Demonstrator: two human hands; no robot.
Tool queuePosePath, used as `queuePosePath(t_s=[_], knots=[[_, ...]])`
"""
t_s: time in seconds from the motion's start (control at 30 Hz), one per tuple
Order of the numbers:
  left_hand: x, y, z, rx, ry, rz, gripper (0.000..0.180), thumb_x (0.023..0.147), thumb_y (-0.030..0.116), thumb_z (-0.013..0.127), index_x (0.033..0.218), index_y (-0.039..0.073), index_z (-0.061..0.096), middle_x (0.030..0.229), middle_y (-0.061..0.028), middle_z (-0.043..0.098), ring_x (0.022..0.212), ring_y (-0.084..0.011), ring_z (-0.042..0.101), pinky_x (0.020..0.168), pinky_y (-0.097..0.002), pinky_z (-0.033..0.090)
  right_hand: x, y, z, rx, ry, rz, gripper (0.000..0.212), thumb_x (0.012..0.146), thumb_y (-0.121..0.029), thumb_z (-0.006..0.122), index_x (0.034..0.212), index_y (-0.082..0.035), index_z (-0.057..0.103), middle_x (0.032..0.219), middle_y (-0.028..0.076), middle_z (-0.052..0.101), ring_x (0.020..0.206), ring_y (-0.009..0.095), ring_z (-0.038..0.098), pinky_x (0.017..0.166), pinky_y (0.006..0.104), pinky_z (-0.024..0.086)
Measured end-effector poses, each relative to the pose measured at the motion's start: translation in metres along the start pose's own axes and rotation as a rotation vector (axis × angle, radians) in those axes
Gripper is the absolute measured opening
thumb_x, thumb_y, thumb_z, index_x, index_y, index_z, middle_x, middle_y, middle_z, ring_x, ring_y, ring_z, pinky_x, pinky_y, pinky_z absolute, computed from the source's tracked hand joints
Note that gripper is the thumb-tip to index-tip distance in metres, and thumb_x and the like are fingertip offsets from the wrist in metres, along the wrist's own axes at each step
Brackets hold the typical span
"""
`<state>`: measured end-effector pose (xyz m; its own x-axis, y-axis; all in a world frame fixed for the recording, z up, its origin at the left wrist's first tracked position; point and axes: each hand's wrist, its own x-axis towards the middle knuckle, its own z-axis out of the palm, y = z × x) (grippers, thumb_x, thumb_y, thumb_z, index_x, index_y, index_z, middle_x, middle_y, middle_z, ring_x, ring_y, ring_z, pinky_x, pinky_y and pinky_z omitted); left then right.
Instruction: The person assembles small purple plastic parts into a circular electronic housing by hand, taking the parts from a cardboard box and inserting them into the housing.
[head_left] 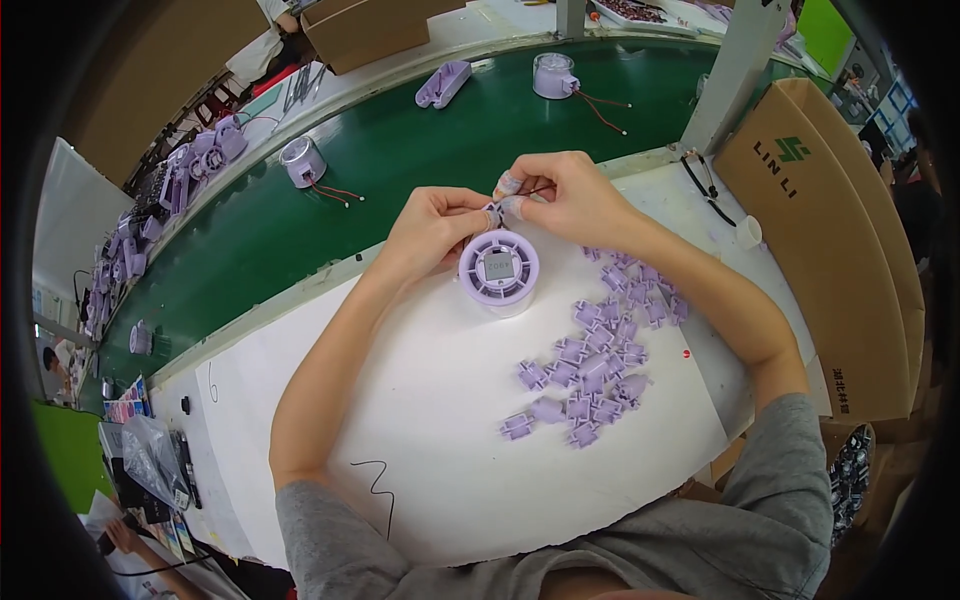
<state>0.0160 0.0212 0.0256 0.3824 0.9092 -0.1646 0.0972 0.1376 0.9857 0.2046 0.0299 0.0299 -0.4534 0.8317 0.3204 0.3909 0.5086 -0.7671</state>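
Head view. The item in hand is a round lavender fan unit (509,292), standing on the white board (440,420) near the green belt (380,150), left of a heap of small lavender parts (595,365). Its upper face is a lavender ring with radial spokes over dark openings; a grey square panel (499,265) sits at the centre. The side wall below is pale and glossy. A short neck extends from the far side, largely covered by fingers.

Left hand (428,230): thumb and index finger pinch the unit at the neck, other fingers curled beside it; forearm rises from the lower left, angled inward. Right hand (570,197): wrist bent, knuckles raised, thumb and index tips drawn close at the same neck; whether they grip anything cannot be told. Pale coverings show on fingertips of both hands. Both elbows are bent outward, below grey sleeves (335,540).
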Motion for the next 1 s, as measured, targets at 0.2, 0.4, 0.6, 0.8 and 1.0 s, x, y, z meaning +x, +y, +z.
queuePosePath(t_s=[0.2,0.4,0.6,0.8,1.0], knots=[[-0.006,0.005,0.004,0.046,0.014,-0.030,0.020,0.078,0.008,0.058,0.094,-0.003,0.063,0.072,-0.0031,0.062,0.050,-0.0034,0.051,0.038,-0.0173,0.034,0.005,0.013,-0.001,0.229,-0.093,0.123,0.012,0.075,0.001,0.060,0.087,0.004,0.061,0.081,0.006,0.064,0.070,0.006,0.057,0.065,0.0207,0.047],[0.000,-0.003,0.001,0.021,-0.007,0.011,0.018,0.077,0.005,0.057,0.093,-0.004,0.062,0.073,-0.0046,0.063,0.055,-0.0048,0.055,0.043,-0.0169,0.041,0.006,0.018,-0.001,0.473,-0.115,0.153,0.014,0.075,0.001,0.059,0.089,0.003,0.060,0.084,0.006,0.063,0.073,0.007,0.058,0.069,0.0206,0.047],[-0.001,0.003,-0.002,0.053,-0.067,-0.027,0.021,0.079,0.008,0.056,0.097,-0.004,0.061,0.084,-0.0090,0.065,0.072,-0.0108,0.062,0.066,-0.0228,0.050,0.003,0.009,-0.002,0.240,-0.029,0.130,0.016,0.074,0.000,0.061,0.089,0.002,0.058,0.087,0.007,0.062,0.076,0.008,0.057,0.071,0.0221,0.047],[-0.003,0.009,-0.009,0.083,0.003,0.061,0.021,0.076,0.007,0.057,0.095,-0.003,0.061,0.085,-0.0068,0.064,0.075,-0.0092,0.059,0.072,-0.0218,0.046,0.002,0.005,0.003,-0.006,0.196,-0.116,0.035,0.075,-0.005,0.063,0.107,0.000,0.050,0.099,0.009,0.059,0.091,0.013,0.057,0.082,0.0279,0.045],[-0.013,0.028,-0.007,0.744,0.077,0.265,0.020,0.072,0.003,0.064,0.092,0.000,0.063,0.073,-0.0026,0.062,0.061,-0.0065,0.052,0.059,-0.0212,0.044,0.006,0.011,-0.006,0.575,-0.085,0.151,0.027,0.084,-0.018,0.058,0.103,0.002,0.059,0.112,0.010,0.056,0.095,0.016,0.056,0.089,0.0296,0.041]])
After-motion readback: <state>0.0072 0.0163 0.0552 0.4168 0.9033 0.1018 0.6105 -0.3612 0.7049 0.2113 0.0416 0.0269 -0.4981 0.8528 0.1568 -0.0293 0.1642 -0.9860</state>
